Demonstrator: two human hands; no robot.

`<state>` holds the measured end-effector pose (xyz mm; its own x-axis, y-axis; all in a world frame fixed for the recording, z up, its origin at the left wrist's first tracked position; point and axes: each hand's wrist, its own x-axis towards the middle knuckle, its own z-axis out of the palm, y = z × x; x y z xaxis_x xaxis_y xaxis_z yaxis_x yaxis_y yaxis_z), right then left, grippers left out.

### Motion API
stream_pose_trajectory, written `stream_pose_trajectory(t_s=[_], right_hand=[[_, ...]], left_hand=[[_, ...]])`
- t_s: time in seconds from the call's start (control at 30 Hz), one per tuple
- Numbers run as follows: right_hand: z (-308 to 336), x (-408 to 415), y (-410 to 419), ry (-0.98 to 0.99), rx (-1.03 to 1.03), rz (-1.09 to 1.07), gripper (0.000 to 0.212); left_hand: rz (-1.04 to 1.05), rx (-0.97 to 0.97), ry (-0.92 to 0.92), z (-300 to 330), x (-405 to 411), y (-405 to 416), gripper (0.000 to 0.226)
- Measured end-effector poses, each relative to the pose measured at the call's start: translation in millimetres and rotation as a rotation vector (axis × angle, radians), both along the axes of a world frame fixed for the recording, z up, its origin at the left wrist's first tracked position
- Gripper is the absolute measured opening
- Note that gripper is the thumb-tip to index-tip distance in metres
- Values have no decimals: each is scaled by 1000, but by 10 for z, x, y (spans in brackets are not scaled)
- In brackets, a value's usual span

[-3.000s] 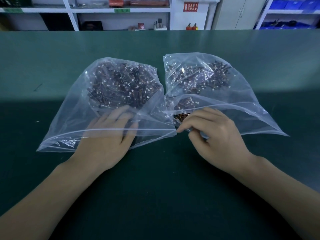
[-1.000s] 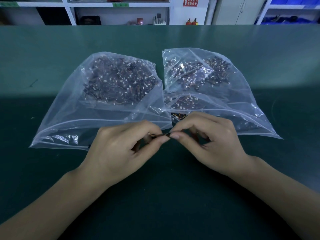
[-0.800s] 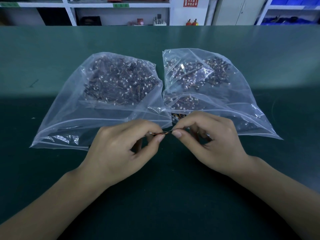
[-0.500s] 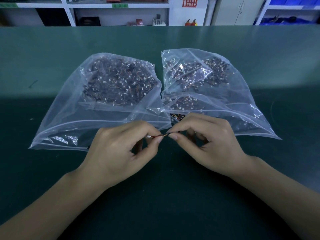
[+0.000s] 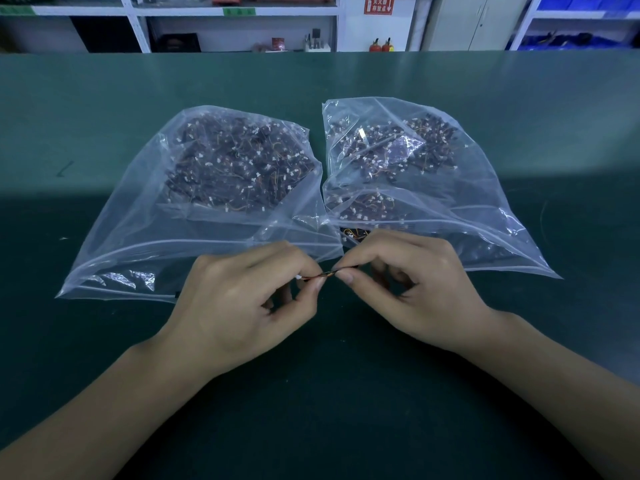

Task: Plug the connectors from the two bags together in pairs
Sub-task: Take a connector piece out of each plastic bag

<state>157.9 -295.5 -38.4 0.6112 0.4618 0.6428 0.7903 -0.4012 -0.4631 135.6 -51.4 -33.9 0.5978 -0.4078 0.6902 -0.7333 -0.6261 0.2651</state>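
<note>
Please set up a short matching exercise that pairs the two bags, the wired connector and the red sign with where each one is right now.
Things:
1. left bag
2. right bag
3. wired connector
4. red sign

Places:
A. on the wall behind the table
B. pinched between the left hand and the right hand
C. lying on the green table, beyond the left hand
D. lying on the green table, beyond the right hand

Pairs: 1-C, 2-D, 3-B, 4-A
</note>
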Motion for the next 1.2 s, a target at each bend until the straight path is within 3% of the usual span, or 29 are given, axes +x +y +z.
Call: stream_pose_trajectory(t_s=[0.4,0.53,0.83,1.0,1.2], right_hand=[[82,49,-87,21,30,-200,11],[135,94,-140,1,-52,-339,18],[110,173,-207,-25,-302,-537,8],[80,216,-246,15,-323,-476,3],[97,206,-234,3,-304,-446,22]], left_hand=[[139,-28,-96,33,14,34,33],[174,14,-93,24,54,65,46],[252,56,-36,59,123,96,54],[389,72,35,-4,205,229,42],[519,238,160,-56,335,395,18]])
